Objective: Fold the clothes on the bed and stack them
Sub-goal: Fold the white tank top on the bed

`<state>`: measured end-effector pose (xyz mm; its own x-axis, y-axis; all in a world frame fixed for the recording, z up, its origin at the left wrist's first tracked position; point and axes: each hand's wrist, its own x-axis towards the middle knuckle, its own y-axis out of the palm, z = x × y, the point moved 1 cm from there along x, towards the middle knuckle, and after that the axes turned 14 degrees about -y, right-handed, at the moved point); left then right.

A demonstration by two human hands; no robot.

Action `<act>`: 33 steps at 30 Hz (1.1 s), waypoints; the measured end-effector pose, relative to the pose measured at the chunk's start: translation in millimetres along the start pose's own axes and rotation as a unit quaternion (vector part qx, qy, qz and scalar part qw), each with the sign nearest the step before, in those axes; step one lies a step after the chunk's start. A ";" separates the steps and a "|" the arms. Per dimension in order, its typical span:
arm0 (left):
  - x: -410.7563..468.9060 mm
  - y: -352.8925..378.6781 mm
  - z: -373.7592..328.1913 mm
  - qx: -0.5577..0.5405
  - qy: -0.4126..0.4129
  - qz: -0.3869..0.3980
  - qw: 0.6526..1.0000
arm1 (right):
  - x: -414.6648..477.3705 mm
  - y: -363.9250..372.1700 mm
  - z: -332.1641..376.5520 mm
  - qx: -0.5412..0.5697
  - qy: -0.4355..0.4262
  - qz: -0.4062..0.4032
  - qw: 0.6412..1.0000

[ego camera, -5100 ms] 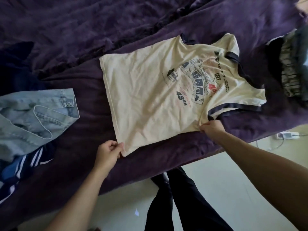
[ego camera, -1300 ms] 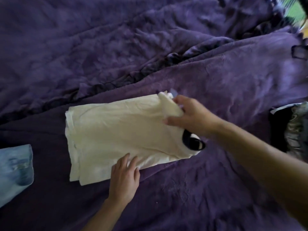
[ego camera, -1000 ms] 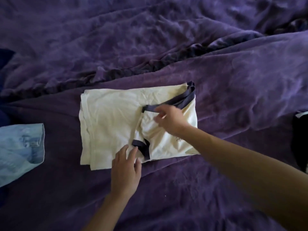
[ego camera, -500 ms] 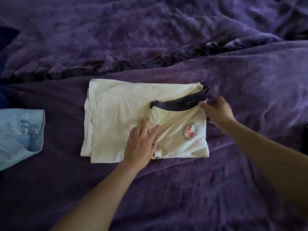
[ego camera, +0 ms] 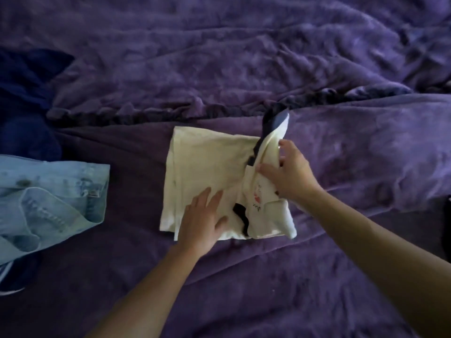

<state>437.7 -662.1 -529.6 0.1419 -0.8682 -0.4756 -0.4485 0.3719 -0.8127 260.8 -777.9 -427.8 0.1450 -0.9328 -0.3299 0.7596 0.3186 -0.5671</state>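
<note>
Right hand (ego camera: 290, 176) grips the T-shirt (ego camera: 207, 162) by its raised end; left hand (ego camera: 202, 223) presses it flat-palmed.

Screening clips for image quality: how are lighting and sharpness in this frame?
Head view: dim, bluish light, no glare; the cream T-shirt is brightest; the right hand and the dark-trimmed flap it holds up look motion-blurred; the denim garment at the left edge is soft.
</note>
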 end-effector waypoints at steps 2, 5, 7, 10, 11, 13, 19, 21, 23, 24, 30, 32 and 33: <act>-15.6 -13.9 32.8 -0.029 -0.012 -0.036 0.999 | 12.9 38.7 23.8 -0.072 -0.017 0.035 0.997; -32.2 -25.8 82.5 -0.061 -0.028 -0.059 0.996 | 34.8 110.4 46.9 -0.127 -0.022 0.076 0.989; -37.5 -28.5 110.7 -0.077 -0.043 -0.066 0.994 | 46.1 157.0 55.5 -0.146 -0.016 0.101 0.984; -40.9 -24.7 145.3 -0.085 -0.066 -0.064 0.992 | 50.1 210.1 52.5 -0.102 0.007 0.134 0.986; -42.2 -23.6 152.7 -0.087 -0.074 -0.062 0.992 | 48.6 220.3 47.7 -0.074 0.012 0.143 0.987; -42.7 -23.2 159.6 -0.096 -0.080 -0.064 0.990 | 43.3 221.9 40.5 -0.032 0.020 0.147 0.988; -9.8 -53.0 115.2 -0.071 0.022 -0.148 0.986 | 35.4 124.7 16.3 -0.262 -0.117 -0.022 0.958; 7.6 -51.2 92.7 -0.020 0.102 -0.148 0.984 | 27.9 107.3 -0.9 -0.364 -0.172 -0.016 0.915; 19.5 -32.5 83.4 0.060 0.130 -0.106 0.984 | 12.8 112.9 -25.7 -0.395 -0.192 0.028 0.898; 22.3 -19.5 86.7 0.091 0.120 -0.083 0.985 | 1.1 121.5 -37.6 -0.400 -0.193 0.053 0.894; 6.3 16.1 134.0 0.156 0.105 -0.023 0.982 | -57.0 177.7 -91.9 -0.416 -0.144 0.134 0.888; 11.2 3.0 128.5 0.132 0.116 -0.038 0.984 | -53.5 176.0 -89.8 -0.410 -0.147 0.115 0.893; 18.8 -6.0 120.5 0.119 0.130 -0.057 0.983 | -46.1 173.1 -84.6 -0.403 -0.161 0.106 0.895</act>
<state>549.4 -641.1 -574.2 -0.0644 -0.9516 -0.3006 -0.2201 0.3074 -0.9258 331.9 -665.4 -574.6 0.5048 -0.7963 -0.3333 0.0075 0.3901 -0.9207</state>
